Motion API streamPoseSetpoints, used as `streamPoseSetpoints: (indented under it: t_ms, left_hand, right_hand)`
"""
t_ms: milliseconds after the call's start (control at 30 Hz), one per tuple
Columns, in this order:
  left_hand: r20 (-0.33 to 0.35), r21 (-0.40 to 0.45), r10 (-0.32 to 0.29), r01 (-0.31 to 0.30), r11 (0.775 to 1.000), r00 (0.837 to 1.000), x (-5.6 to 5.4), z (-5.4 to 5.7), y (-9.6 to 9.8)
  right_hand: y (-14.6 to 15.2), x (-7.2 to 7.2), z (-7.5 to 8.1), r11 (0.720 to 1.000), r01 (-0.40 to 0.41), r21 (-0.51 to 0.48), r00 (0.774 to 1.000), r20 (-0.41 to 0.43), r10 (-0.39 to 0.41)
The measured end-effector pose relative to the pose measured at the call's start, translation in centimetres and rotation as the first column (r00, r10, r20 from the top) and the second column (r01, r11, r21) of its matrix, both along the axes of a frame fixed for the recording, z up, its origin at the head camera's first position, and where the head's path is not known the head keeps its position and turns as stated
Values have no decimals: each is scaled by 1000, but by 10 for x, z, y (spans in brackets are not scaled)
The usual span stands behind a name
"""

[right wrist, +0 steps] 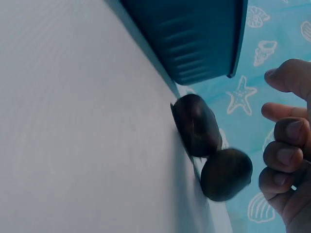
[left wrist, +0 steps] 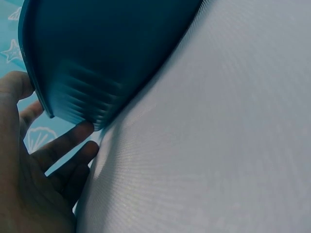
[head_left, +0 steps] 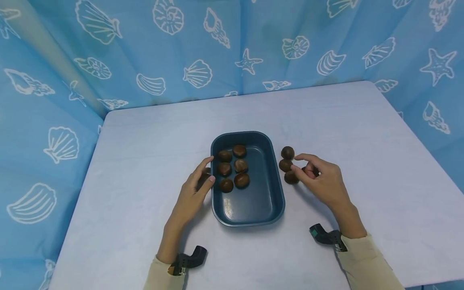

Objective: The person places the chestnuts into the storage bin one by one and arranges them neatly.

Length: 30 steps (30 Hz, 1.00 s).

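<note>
Likely reaching for round brown nuts (head_left: 288, 153) with parted-fingered right hand (head_left: 325, 179), touching rectangular blue plastic tray (head_left: 250, 207) with relaxed-fingered left hand (head_left: 191, 196), needing a pinch next.

Head view facing forward and down from above, wrist views low, close, all sharing the tray (head_left: 250, 207)

Setting: apparently a curtained-off recording corner; home, lab or office cannot be told
Surface: white, fabric-textured tabletop (head_left: 159, 137) with rounded far corners
Surround: light-blue fabric curtain (head_left: 268, 24) printed with white seashells and starfish, hanging behind the far edge and beyond both side edges
Wrists: black, curved, strapped-on cameras (head_left: 194, 258)
</note>
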<state>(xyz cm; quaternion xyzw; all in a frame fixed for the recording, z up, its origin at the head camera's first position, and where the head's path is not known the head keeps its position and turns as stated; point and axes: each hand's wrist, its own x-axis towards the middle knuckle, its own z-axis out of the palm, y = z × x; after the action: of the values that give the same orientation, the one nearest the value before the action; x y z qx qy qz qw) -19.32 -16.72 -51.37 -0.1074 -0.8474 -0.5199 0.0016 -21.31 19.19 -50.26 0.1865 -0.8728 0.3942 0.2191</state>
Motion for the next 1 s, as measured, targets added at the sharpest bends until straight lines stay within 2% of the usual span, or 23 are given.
streamPoseSetpoints:
  t_ms: [400,533,667,1000]
  left_hand:
    - [-13,-12,-3,3,1000,1000,0,1,-1]
    - [-5,-15,0,0,1000,1000,0,2,-1]
    - [1,-14,1,-1,1000,1000,0,2,0]
    - [6,-22,11,-11,1000,1000,0,1,1]
  right_hand:
    - [19,9,-6,992,94,88,996,2,-94]
    - [24,11,-8,986,124,110,989,69,-132]
    - [27,13,-10,984,115,132,980,145,-134]
    - [30,15,-10,978,111,178,956,251,-154]
